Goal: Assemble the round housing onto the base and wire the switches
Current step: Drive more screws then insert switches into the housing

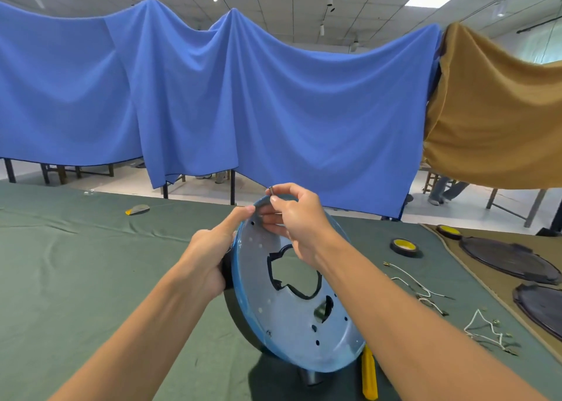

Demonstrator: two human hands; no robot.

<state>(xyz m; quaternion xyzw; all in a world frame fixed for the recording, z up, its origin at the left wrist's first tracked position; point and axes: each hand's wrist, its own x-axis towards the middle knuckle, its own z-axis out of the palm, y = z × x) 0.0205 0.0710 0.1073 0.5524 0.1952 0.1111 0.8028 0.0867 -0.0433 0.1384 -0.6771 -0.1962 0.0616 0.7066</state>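
A round blue-filmed plate with a black rim, the round housing (279, 318), stands tilted on edge on the green cloth. It has a large jagged cut-out in its middle and several small holes. My left hand (209, 254) grips its upper left rim, thumb on the top edge. My right hand (295, 221) is at the top of the housing and pinches a small dark screw (270, 191) between thumb and forefinger, just above the rim. White wires with terminals (425, 294) lie on the cloth to the right.
A yellow-handled screwdriver (369, 373) lies under the housing's lower edge. Two tape rolls (406, 247) sit right of it. Black round covers (511, 260) rest on a brown mat at far right. A yellow-grey tool (138, 209) lies far left. Blue drapes hang behind the table.
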